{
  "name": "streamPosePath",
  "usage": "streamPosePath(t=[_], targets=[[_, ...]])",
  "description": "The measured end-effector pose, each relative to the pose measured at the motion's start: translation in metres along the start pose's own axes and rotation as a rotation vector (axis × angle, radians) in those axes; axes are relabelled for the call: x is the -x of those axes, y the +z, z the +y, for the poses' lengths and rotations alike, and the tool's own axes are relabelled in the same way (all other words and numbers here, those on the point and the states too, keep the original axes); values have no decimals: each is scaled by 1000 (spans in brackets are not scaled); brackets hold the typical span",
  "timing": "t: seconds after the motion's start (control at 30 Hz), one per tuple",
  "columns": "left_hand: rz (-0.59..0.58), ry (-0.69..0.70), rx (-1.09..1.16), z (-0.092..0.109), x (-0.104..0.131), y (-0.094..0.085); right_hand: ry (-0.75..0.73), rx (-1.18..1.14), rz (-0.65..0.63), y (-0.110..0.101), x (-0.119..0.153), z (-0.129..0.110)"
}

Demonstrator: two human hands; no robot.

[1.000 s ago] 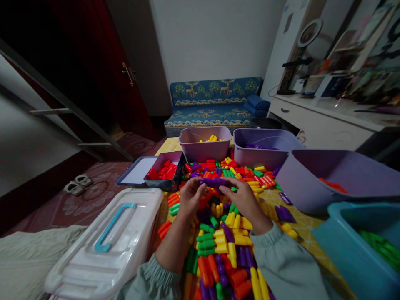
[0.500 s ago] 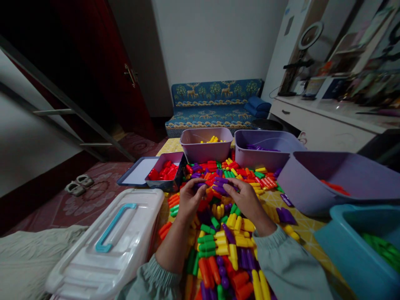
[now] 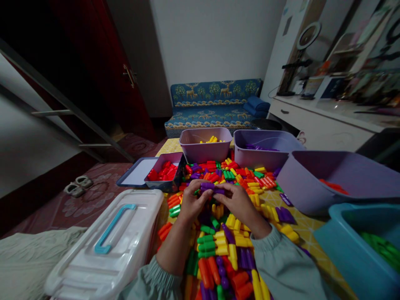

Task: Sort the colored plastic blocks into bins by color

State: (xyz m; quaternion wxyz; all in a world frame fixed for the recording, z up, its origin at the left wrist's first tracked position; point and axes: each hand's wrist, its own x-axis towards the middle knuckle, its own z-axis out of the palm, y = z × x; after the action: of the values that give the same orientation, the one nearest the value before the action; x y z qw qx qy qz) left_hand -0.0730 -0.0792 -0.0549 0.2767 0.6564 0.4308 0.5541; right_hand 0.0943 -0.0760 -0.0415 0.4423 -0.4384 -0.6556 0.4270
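My left hand (image 3: 193, 201) is closed, thumb and fingers pinching a purple plastic building piece (image 3: 207, 186). Close beside it, my right hand (image 3: 240, 203) grips more purple plastic (image 3: 220, 191) between thumb and fingers. The purple pieces meet between the two hands; whether they are joined cannot be made out. Beneath and around both hands spreads a pile of rod-shaped building pieces (image 3: 206, 246) in yellow, green, orange, red and purple, many of them stuck together in small groups.
Behind the pile stand a pink bin (image 3: 203, 152) with yellow pieces and a lilac bin (image 3: 261, 157) with purple ones. Rightward are a larger lilac bin (image 3: 300, 196) and a teal tub (image 3: 340, 241). A tin (image 3: 162, 185) of red pieces and a lidded clear box (image 3: 131, 233) lie left.
My hands have come closer together, the right one shifting left. The purple pieces, apart before, now meet between my fingers.
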Motion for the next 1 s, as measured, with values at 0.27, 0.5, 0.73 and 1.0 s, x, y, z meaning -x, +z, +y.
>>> streamPosePath(t=[0.27,0.5,0.73,1.0], targets=[[112,-155,92,-8,2,3,50,26,237,-16,-5,9],[26,-141,15,-7,3,7,72,318,156,-13,-5,18],[7,-156,4,-15,2,7,69,411,148,-11,-4,22],[-27,-158,-16,-10,2,8,29,498,96,-9,-2,25]])
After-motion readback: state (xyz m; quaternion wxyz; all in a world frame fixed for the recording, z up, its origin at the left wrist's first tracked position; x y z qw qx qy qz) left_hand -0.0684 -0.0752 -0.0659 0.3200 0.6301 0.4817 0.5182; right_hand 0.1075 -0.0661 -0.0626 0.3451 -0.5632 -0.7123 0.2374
